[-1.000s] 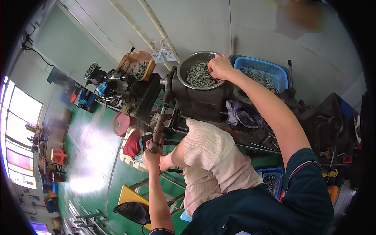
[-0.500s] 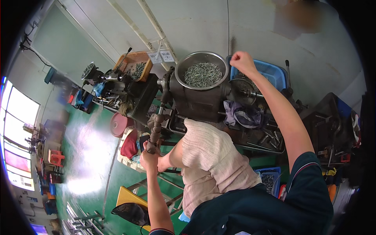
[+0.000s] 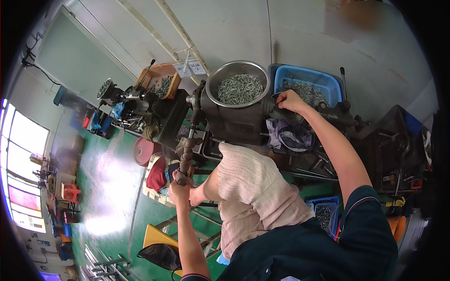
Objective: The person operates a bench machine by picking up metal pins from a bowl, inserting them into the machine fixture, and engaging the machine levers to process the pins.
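Note:
My left hand [image 3: 180,191] is wrapped round the lower end of a dark knobbed lever [image 3: 186,157] on the left side of the machine [image 3: 232,122]. On the machine stands a metal bowl [image 3: 219,99] full of small metal pins [image 3: 240,89]. My right hand [image 3: 289,100] is at the machine's right end, just beside the spindle area. Its fingers are pinched together, and whatever they hold is too small or hidden to make out. A blue basket [image 3: 335,89] with small metal parts [image 3: 307,92] stands just behind this hand. Below it lies a crumpled purple-grey rag [image 3: 288,136].
Another small machine [image 3: 133,93] and an orange basket [image 3: 174,83] of parts stand at the left. Beneath the bench are a pink round tub [image 3: 144,151] and a blue bin [image 3: 333,201] of parts. A yellow stool [image 3: 153,235] stands near my left forearm.
My right hand has come down from above the blue basket to the machine's right end. My left hand keeps its hold on the lever, with hardly any movement.

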Available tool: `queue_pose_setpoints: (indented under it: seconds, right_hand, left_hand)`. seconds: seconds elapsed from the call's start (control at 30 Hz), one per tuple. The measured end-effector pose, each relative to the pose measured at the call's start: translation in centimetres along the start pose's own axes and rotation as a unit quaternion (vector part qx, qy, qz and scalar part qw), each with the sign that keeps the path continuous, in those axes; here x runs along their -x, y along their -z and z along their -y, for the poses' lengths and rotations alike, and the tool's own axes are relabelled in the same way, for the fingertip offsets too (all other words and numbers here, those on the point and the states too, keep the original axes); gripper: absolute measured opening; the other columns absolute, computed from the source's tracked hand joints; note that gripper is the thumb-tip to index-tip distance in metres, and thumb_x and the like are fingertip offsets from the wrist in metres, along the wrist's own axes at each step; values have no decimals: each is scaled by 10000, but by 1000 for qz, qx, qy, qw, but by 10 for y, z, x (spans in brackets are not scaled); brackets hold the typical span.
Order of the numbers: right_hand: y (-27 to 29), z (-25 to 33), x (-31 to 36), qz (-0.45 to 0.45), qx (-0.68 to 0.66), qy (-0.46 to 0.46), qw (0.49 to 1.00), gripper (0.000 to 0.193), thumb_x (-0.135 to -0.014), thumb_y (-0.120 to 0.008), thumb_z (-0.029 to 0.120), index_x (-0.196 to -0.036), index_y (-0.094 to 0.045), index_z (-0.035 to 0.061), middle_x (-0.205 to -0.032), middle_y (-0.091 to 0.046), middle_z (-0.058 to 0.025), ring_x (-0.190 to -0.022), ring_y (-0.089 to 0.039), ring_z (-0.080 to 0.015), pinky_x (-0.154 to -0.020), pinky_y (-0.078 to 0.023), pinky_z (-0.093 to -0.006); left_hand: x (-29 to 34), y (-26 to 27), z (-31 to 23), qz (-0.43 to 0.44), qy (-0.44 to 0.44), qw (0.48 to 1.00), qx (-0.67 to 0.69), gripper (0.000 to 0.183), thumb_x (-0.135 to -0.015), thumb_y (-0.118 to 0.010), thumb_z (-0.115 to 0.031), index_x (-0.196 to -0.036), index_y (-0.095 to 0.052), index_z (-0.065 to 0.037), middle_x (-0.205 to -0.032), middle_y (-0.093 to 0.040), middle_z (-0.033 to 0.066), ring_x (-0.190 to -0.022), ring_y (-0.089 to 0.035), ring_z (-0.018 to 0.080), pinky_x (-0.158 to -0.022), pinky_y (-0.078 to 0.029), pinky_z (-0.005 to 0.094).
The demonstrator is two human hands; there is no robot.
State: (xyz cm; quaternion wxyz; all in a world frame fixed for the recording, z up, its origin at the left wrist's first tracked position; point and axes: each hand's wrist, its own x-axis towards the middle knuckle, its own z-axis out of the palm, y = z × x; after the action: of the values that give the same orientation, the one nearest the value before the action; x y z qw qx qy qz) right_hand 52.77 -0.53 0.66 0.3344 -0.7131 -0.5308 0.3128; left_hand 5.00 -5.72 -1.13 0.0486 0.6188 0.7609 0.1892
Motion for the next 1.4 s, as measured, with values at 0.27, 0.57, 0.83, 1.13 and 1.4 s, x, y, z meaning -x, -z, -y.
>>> queue_pose_setpoints:
  seconds: [0.27, 0.57, 0.83, 1.13, 1.4]
  right_hand:
    - [-4, -12, -7, 6, -134, 49, 990, 162, -547, -612, 19, -708, -597, 30, -655, -580, -49, -624, -550, -155, -603, -431, -277]
    - [-7, -6, -7, -12, -38, 40, 998, 158, -530, -634, 57, -663, -551, 37, -633, -557, -36, -602, -525, -147, -584, -413, -268]
    - [-2, -5, -3, -4, -32, 56, 998, 159, -549, -641, 93, -682, -567, 45, -656, -581, -49, -627, -553, -172, -599, -425, -286]
    - [130, -11, 19, -144, 456, -164, 863, 422, -776, -470, 485, -904, -622, 112, -1024, -561, -110, -1055, -457, -268, -875, -305, -501]
    - [192, -130, 146, -375, 485, -152, 775, 481, -844, -356, 472, -917, -574, 49, -1076, -522, -92, -1142, -375, -233, -911, -256, -504]
  left_hand:
    - [-1, -4, 4, -7, -8, 1000, -3, 395, -641, -643, -379, -709, -611, 9, -672, -575, 223, -683, -577, 371, -592, -446, 429]
    - [-18, 0, 14, -9, -13, 1000, -13, 286, -623, -628, -273, -730, -620, -8, -681, -578, 223, -681, -579, 370, -599, -453, 429]
    - [-72, 21, 28, 64, -19, 996, -63, 267, -602, -628, -222, -780, -621, -22, -770, -601, 202, -770, -581, 349, -685, -457, 406]
    - [-71, 17, 35, 33, -30, 997, -61, 244, -593, -645, -220, -738, -622, -25, -735, -598, 202, -734, -580, 353, -654, -453, 418]
    - [-73, 11, 40, 40, -54, 997, -40, 239, -599, -635, -208, -730, -619, -9, -733, -592, 210, -728, -574, 366, -652, -448, 424]
